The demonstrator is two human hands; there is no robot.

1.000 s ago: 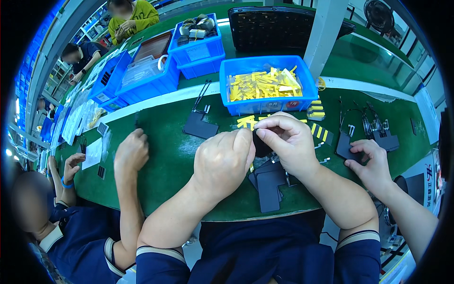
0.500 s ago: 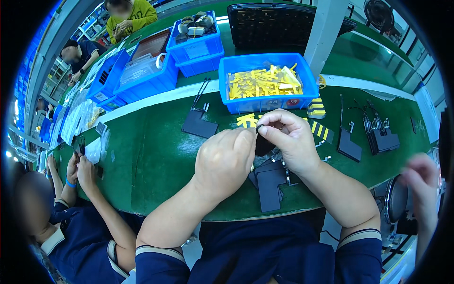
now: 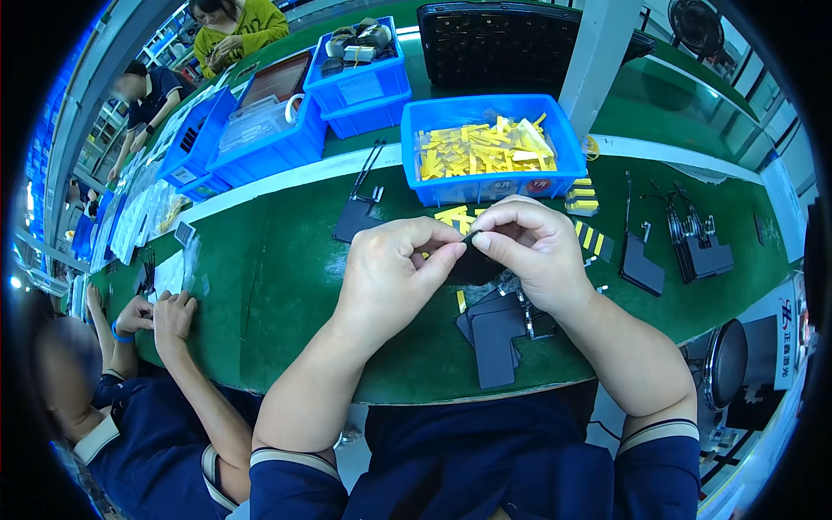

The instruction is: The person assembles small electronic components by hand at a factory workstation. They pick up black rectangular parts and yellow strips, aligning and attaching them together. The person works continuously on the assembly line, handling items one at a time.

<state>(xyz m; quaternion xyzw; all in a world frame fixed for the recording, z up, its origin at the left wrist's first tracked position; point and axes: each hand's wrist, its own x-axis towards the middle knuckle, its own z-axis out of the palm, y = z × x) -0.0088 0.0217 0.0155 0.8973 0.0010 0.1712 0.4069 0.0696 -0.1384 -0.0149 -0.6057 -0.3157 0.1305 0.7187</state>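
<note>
Along the front of the blue bin, printed marks show, one on a reddish patch; a white panel at the far right carries dark lettering and a red emblem. Both forearms slant inward, elbows wide, and the hands meet over the green bench. The right hand pinches a black part between thumb and forefinger. The left hand has its thumb and forefinger at the part's upper edge; whether they grip it, I cannot tell. The part sits between the hands, just beyond the black plates.
</note>
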